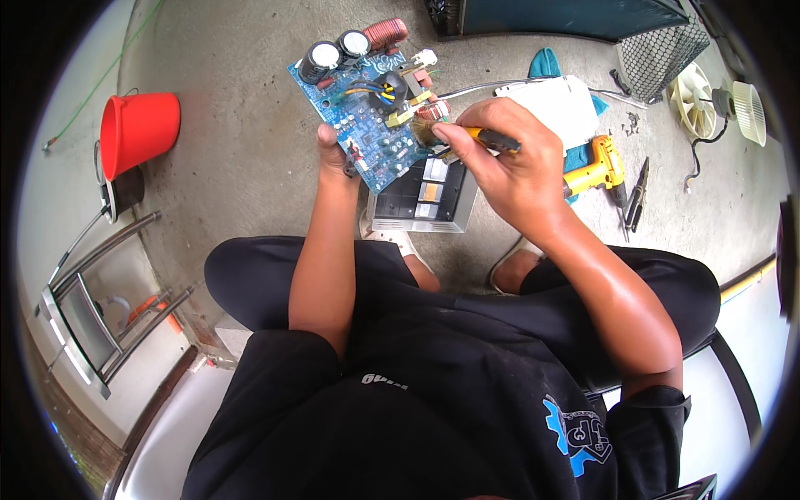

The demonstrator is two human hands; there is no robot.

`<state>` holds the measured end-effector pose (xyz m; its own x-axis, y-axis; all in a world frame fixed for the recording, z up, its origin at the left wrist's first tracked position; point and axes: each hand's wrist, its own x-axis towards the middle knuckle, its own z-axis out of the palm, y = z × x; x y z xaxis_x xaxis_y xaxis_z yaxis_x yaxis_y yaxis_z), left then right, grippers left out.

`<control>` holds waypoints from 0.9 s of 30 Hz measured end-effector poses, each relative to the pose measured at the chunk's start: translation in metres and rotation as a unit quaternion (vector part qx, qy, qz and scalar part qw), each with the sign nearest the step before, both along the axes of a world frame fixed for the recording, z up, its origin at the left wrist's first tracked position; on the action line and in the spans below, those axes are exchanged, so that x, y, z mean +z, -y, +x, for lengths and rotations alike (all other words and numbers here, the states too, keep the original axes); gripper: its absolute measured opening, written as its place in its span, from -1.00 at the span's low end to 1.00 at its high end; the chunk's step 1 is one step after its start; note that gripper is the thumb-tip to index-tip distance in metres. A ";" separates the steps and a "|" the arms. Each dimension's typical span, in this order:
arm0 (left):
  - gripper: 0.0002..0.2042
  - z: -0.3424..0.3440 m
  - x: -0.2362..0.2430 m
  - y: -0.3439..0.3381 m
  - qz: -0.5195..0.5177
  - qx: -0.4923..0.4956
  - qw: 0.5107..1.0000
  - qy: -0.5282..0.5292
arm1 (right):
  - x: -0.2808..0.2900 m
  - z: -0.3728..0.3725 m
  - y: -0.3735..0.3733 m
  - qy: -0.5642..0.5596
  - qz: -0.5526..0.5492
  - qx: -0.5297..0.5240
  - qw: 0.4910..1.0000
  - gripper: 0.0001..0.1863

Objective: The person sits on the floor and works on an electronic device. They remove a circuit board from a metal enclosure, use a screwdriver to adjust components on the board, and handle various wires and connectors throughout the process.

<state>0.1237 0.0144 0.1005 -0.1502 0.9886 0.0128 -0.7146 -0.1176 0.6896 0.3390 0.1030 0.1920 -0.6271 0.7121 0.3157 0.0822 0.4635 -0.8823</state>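
Note:
A blue circuit board [363,137] is held up and tilted in front of me. My left hand [332,152] grips its left edge, thumb on the near side and the other fingers hidden behind it. Two large black capacitors [321,60] and a copper coil [385,33] stand at its far end. Closed around a brush with a yellow-and-black handle [497,142], my right hand [521,162] is at the board's right side. The brownish tip lies among the parts there. Below the board, an open grey metal housing [417,225] rests on the floor between my feet.
On the right lie a yellow power drill [602,171], pliers [637,196], loose screws [633,123] and a white panel [554,108] over a teal cloth [546,62]. Fan wheels [693,100] sit farther right. A dark casing [567,18] is at the back, a red bucket [146,129] at left.

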 end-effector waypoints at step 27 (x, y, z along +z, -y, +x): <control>0.30 0.003 -0.009 0.008 -0.041 0.046 0.998 -0.019 | -0.001 -0.012 -0.009 0.100 -0.019 0.008 0.995 -0.74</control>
<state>0.1263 0.0060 0.0914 -0.2411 0.9686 -0.0603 -0.6763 -0.1232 0.7262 0.3266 0.1125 0.1906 -0.6858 0.7107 0.1566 0.2500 0.4321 -0.8665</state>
